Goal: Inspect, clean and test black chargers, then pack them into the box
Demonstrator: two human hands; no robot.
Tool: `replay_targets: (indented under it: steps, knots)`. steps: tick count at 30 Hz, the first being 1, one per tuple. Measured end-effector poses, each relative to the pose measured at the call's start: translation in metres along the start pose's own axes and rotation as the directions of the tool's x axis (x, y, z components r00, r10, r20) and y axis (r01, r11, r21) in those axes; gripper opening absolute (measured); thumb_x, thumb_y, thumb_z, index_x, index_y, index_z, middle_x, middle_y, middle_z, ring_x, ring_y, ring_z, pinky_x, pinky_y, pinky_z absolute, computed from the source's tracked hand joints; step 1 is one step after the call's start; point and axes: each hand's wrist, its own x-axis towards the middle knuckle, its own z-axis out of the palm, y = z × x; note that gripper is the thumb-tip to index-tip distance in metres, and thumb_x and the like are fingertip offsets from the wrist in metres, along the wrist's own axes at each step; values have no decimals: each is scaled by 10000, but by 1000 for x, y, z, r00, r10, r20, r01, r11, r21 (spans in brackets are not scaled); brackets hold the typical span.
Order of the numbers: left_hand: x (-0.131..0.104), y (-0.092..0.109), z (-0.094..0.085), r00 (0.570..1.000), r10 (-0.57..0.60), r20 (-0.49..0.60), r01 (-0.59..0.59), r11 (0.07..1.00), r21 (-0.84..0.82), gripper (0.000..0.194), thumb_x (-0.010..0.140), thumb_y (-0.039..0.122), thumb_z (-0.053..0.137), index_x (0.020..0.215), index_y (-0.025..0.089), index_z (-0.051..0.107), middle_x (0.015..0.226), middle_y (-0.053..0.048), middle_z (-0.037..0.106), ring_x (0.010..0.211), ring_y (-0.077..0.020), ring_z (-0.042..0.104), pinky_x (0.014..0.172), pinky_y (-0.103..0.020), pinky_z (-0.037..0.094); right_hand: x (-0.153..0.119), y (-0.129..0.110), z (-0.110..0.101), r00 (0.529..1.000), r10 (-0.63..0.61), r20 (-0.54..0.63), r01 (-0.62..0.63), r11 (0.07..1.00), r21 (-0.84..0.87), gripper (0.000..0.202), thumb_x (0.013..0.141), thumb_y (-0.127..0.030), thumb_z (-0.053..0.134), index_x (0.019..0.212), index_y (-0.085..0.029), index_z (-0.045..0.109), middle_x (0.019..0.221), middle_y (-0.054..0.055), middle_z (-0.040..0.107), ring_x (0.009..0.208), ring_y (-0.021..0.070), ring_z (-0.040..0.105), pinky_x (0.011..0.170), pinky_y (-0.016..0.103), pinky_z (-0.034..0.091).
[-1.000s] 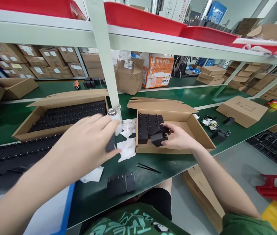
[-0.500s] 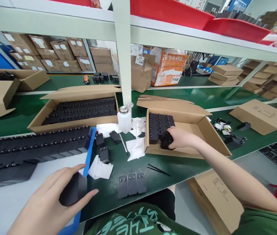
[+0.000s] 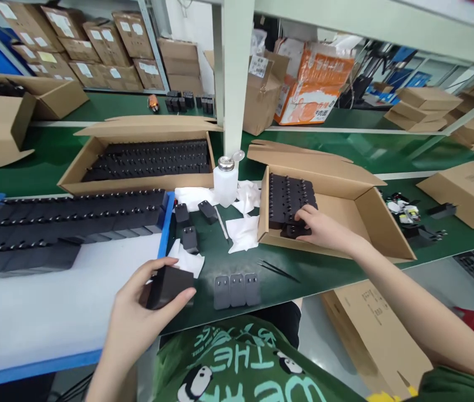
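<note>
A black power adapter (image 3: 173, 287) is gripped between the thumb and fingers of my left hand (image 3: 142, 307), above the table edge beside the blue-rimmed tray (image 3: 94, 301). Inside the open cardboard box (image 3: 348, 215) on the right, my right hand (image 3: 316, 226) has its fingers closed on another black adapter (image 3: 291, 230), at the near end of the rows of adapters (image 3: 289, 198). Three adapters (image 3: 237, 290) lie side by side on the green table, pins showing. Several rows of adapters (image 3: 65, 223) fill the back of the tray.
A white pump bottle (image 3: 225, 181) stands by the shelf post (image 3: 237, 84). Around it are white wipes (image 3: 243, 233), a pen-like stick (image 3: 223, 223) and loose adapters (image 3: 190, 239). Dark tweezers (image 3: 279, 271) lie near the front edge. Another box (image 3: 144, 183) holds rows of adapters.
My left hand has moved right with its adapter, from over the tray to the table edge. The right hand's adapter now sits lower, against the rows in the box. The view has tilted down.
</note>
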Motion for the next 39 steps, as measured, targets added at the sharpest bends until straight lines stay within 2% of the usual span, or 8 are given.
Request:
replay_targets:
  steps: [6,12,18,24,29,33,37,39]
  knots:
    - [-2,-12,6,997,-75,8,75,964,-254,419,676,410,845,1016,229,678,925,-17,688,766,-178,637,652,-248,511,0,11,8,999,-36,-23,38,998,57,314,792,-367,715,1047,-229,594,1125,80,543,824,211,636,716,348,540]
    - [0,-29,3,990,-140,-1,131,930,-344,391,705,382,830,1029,225,677,936,-21,694,804,-192,644,708,-270,511,-4,9,8,993,-115,-16,115,993,28,214,869,-418,585,777,-225,603,983,66,575,626,158,527,562,325,423]
    - [-1,-31,17,980,-197,-8,163,833,-528,470,661,479,856,1005,215,673,952,-45,678,862,-202,632,741,-273,520,18,3,8,965,-261,35,253,957,143,239,892,-458,549,905,-254,673,943,53,643,698,173,628,626,312,522]
    - [-4,-26,33,947,-281,154,301,615,-728,774,511,815,784,969,204,661,887,-57,666,756,-189,656,679,-285,571,21,-36,10,963,-171,-207,202,970,136,325,892,-537,590,922,-223,666,865,69,661,679,195,601,638,356,512]
    - [-7,-18,35,896,-322,305,432,481,-763,860,555,960,591,949,198,645,829,-79,654,764,-194,675,598,-243,570,-32,-107,21,799,-191,-570,416,860,296,194,933,-268,632,1126,-283,634,964,46,676,752,174,636,672,323,532]
    - [-5,-15,35,879,-306,367,476,500,-723,878,634,991,445,971,198,614,856,-100,633,778,-188,661,457,-184,476,-57,-148,51,794,-279,-540,519,773,364,423,899,-209,677,1292,-317,562,1140,76,674,1007,256,657,837,411,558]
    - [-3,-16,24,899,-240,366,432,618,-657,916,687,1005,243,997,215,586,885,-100,623,795,-199,648,481,-220,472,-60,-152,71,830,-281,-482,494,772,400,495,900,-298,697,1360,-339,517,1245,89,644,1141,306,612,934,486,535]
    - [-1,-18,11,914,-190,360,387,679,-624,873,620,1002,429,991,229,594,894,-79,632,793,-211,640,576,-272,521,-61,-144,74,878,-280,-389,432,813,390,619,882,-409,718,1438,-353,452,1336,97,601,1225,337,565,988,523,521]
